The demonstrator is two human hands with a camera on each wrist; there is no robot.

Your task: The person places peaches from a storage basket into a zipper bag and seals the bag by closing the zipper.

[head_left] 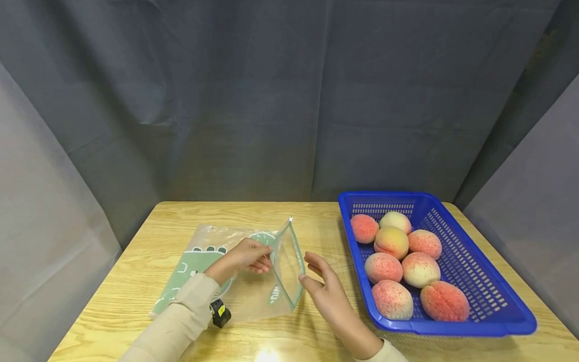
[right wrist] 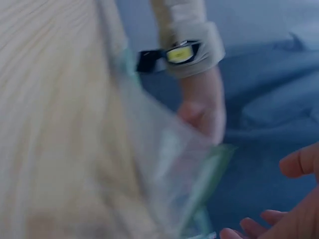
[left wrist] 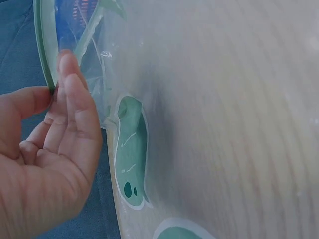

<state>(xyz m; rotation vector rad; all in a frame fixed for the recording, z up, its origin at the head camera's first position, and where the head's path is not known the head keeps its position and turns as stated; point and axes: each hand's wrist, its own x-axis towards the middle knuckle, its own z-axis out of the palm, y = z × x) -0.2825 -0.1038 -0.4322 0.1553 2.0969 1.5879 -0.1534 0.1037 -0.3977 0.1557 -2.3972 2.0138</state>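
Note:
A clear plastic zip bag (head_left: 259, 301) with green cartoon prints lies on the table, its green-edged mouth raised and spread apart toward the right. My left hand (head_left: 248, 254) pinches the near side of that mouth between thumb and fingers. In the left wrist view, the green zip strip (left wrist: 44, 55) runs down to the left thumb and fingertip. My right hand (head_left: 333, 296) is beside the opposite edge of the mouth, thumb and fingers spread and relaxed, holding nothing. The right wrist view shows its fingers (right wrist: 298, 162) apart from the bag's green edge (right wrist: 214, 172).
A blue plastic basket (head_left: 490, 281) stands at the right of the wooden table (head_left: 135, 281), with several red-and-yellow peaches (head_left: 420, 270) in it. Dark grey cloth (head_left: 253, 100) hangs behind the table. A small black wrist camera (head_left: 220, 312) hangs by the left sleeve.

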